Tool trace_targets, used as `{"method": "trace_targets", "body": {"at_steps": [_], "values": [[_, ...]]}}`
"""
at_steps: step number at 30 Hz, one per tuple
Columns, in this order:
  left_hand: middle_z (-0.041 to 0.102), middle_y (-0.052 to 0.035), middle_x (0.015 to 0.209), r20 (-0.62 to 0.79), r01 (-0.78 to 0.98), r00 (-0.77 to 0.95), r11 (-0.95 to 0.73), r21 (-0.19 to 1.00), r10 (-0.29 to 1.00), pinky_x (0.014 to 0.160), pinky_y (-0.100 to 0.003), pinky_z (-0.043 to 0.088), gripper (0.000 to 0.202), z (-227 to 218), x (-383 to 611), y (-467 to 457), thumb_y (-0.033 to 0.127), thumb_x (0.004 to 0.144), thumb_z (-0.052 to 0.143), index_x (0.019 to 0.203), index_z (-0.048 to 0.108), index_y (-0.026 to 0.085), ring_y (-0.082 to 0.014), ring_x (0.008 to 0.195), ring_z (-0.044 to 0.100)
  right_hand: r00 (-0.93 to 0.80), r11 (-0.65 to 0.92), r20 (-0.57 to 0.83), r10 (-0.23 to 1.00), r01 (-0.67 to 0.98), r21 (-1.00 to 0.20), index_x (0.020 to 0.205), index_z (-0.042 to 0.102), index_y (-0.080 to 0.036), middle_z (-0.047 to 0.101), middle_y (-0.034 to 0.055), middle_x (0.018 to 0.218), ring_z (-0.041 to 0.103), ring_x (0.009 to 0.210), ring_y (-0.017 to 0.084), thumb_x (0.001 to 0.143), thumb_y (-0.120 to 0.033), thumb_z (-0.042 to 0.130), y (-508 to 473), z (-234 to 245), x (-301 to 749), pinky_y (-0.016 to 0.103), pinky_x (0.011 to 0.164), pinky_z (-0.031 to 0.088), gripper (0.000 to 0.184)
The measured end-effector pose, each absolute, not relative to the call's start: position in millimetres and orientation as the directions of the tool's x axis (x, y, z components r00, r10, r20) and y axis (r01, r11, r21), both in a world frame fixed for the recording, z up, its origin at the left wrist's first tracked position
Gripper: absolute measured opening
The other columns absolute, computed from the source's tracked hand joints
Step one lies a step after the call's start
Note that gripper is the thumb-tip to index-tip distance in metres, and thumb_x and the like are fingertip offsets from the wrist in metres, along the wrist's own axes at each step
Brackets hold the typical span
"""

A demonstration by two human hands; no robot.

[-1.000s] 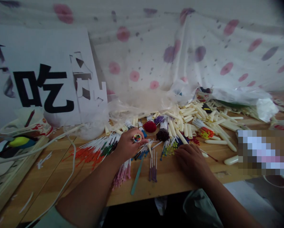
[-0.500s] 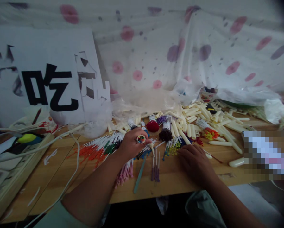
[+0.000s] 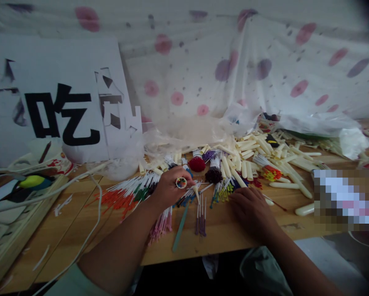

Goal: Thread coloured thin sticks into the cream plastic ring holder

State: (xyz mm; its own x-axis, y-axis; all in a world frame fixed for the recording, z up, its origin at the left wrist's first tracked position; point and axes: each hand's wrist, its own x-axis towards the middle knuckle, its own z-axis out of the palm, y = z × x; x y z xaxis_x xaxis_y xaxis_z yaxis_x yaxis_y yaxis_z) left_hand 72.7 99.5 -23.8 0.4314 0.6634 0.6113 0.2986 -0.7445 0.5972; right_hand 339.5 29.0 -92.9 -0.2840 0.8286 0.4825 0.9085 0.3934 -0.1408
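Note:
My left hand (image 3: 171, 186) is closed around a small cream tube (image 3: 181, 183). Its round end faces me and shows many coloured dots inside. Just right of those fingers is a pale pointed piece (image 3: 197, 195); whether they touch it I cannot tell. Below it, several thin white sticks with purple ends (image 3: 201, 224) lie side by side. My right hand (image 3: 252, 209) rests on the table with its fingers laid out, beside yellow-tipped sticks (image 3: 223, 191). A flat teal strip (image 3: 180, 229) and pink-tipped sticks (image 3: 161, 228) lie in front of my left hand.
Orange-tipped sticks (image 3: 116, 199) fan out at left. Behind are a dark red bundle (image 3: 214, 174), a bright red bundle (image 3: 196, 163) and a heap of cream tubes (image 3: 252, 148). A white cable (image 3: 99, 201) crosses the table (image 3: 110, 242). A lettered board (image 3: 116, 102) stands at back left.
The whole view has shifted slightly to the left. Both hands and the sticks keep nearly the same places relative to each other.

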Motion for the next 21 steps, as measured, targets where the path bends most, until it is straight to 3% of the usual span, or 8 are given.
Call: {"method": "trace_targets", "body": {"at_steps": [12, 16, 21], "values": [[0.056, -0.0020, 0.065, 0.638, 0.304, 0.420, -0.763, 0.571, 0.645, 0.059, -0.025, 0.040, 0.030, -27.6, 70.8, 103.2, 0.041, 0.084, 0.054, 0.068, 0.058, 0.016, -0.0125, 0.062, 0.051, -0.281, 0.394, 0.488, 0.826, 0.908, -0.145, 0.094, 0.065, -0.020, 0.060, 0.0072, 0.094, 0.049, 0.087, 0.021, 0.088, -0.026, 0.049, 28.3, -92.6, 339.0, 0.038, 0.082, 0.039, 0.018], [0.056, -0.0016, 0.072, 0.743, 0.326, 0.249, -0.777, 0.539, 0.621, 0.063, -0.025, 0.042, 0.023, -28.9, 66.2, 108.1, 0.040, 0.084, 0.056, 0.079, 0.060, 0.017, -0.0132, 0.068, 0.053, -0.280, 0.389, 0.475, 0.834, 0.910, -0.145, 0.093, 0.065, -0.021, 0.060, 0.0071, 0.094, 0.050, 0.087, 0.021, 0.088, -0.026, 0.049, 28.1, -91.9, 338.8, 0.037, 0.082, 0.039, 0.018], [0.052, -0.0053, 0.088, 0.833, 0.527, 0.059, -0.726, 0.443, 0.551, 0.071, -0.029, 0.044, 0.036, -18.2, 52.8, 112.0, 0.051, 0.085, 0.048, 0.090, 0.061, 0.018, -0.0163, 0.079, 0.051, -0.281, 0.391, 0.483, 0.830, 0.909, -0.143, 0.093, 0.066, -0.020, 0.060, 0.0072, 0.093, 0.050, 0.086, 0.021, 0.087, -0.025, 0.050, 27.4, -92.4, 338.9, 0.037, 0.082, 0.039, 0.017]]}}
